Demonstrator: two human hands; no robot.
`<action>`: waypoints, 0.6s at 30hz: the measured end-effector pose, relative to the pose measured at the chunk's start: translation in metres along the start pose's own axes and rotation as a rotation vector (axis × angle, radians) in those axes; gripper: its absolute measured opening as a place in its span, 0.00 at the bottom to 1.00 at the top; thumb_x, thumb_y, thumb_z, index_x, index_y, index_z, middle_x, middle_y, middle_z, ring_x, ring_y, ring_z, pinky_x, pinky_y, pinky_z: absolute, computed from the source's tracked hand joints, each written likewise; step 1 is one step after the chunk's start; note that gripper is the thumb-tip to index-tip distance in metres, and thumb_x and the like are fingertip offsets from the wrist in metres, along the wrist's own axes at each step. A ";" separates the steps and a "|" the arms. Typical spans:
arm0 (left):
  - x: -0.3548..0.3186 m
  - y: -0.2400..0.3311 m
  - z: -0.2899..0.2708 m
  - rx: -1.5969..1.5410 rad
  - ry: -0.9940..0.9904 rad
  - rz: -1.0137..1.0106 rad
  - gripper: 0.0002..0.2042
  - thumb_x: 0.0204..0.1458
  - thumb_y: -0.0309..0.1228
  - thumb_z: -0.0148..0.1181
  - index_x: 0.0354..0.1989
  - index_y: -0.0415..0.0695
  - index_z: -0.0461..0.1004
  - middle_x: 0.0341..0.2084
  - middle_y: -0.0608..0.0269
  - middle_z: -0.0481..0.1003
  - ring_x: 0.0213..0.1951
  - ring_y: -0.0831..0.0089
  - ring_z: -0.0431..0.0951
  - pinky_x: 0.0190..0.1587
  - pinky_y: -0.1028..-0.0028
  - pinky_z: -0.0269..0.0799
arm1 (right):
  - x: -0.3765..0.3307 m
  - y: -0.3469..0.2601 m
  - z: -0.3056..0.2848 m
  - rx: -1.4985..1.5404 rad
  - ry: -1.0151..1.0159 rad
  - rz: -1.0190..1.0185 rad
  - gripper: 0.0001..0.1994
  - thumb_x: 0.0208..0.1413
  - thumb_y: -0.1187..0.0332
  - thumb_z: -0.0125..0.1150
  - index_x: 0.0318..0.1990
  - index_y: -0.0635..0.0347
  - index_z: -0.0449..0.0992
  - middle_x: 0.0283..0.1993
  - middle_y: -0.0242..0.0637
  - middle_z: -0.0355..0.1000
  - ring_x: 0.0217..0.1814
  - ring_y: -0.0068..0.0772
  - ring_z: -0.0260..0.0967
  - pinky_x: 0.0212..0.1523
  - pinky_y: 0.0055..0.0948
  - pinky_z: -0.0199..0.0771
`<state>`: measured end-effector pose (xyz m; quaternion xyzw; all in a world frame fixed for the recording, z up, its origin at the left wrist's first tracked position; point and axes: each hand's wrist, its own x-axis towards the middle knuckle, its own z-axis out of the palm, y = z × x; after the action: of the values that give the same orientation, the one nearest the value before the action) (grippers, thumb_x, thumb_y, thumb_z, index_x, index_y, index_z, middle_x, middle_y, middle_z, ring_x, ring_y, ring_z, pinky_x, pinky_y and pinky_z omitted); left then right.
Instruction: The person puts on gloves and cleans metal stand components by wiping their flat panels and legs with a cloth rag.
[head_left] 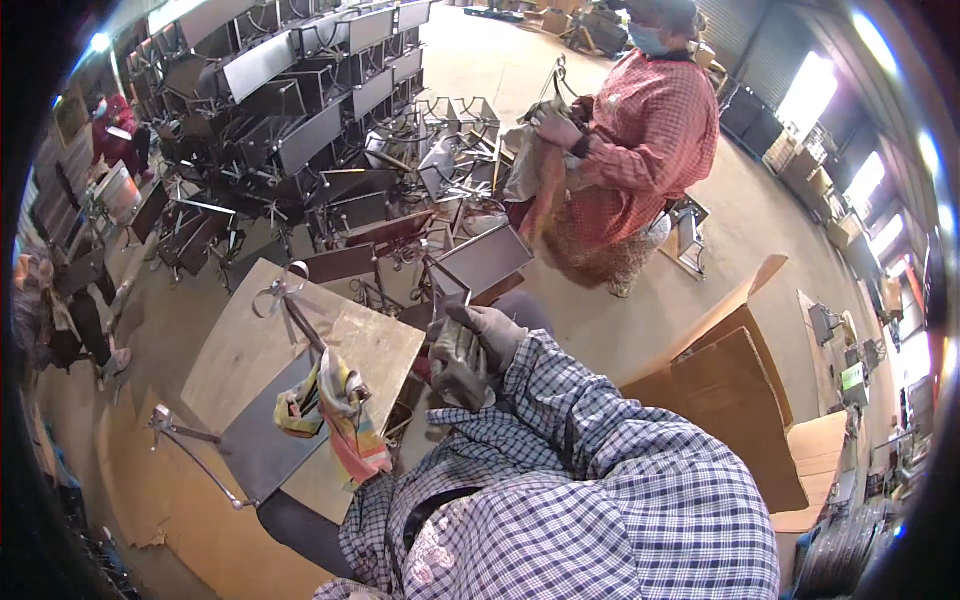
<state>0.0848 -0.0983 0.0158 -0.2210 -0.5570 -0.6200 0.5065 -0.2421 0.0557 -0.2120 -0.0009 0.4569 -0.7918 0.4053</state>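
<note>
My two gloved hands are close together in front of my body, near the right edge of a wooden board. My right hand [495,333], in a grey glove, is closed, its fingertips against the dark glove of my left hand [460,368]. What lies between them, if anything, is hidden, and the left fingers do not show clearly. Left of my hands a metal frame with a dark grey panel [268,428] rests on the wooden board [225,345]. A striped, coloured cloth [352,425] hangs over that frame. Just beyond my hands lies another grey metal panel [485,262].
Opposite, a co-worker in a red checked top [650,140] handles a cloth and metal hooks. Stacked metal frames [260,70] rise at the far left. An open cardboard box [715,400] stands at my right. Flat cardboard [190,500] covers the floor at the near left.
</note>
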 end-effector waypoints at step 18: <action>0.005 -0.031 -0.015 -0.464 -0.063 -0.264 0.11 0.58 0.26 0.58 0.24 0.50 0.66 0.22 0.71 0.63 0.23 0.77 0.64 0.27 0.74 0.61 | -0.001 0.001 -0.002 0.009 -0.041 -0.009 0.23 0.63 0.51 0.66 0.48 0.66 0.78 0.40 0.40 0.81 0.40 0.36 0.81 0.44 0.36 0.83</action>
<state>0.0600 -0.1177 0.0010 -0.2757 -0.4394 -0.7845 0.3397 -0.2417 0.0571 -0.2137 -0.0172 0.4447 -0.7955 0.4112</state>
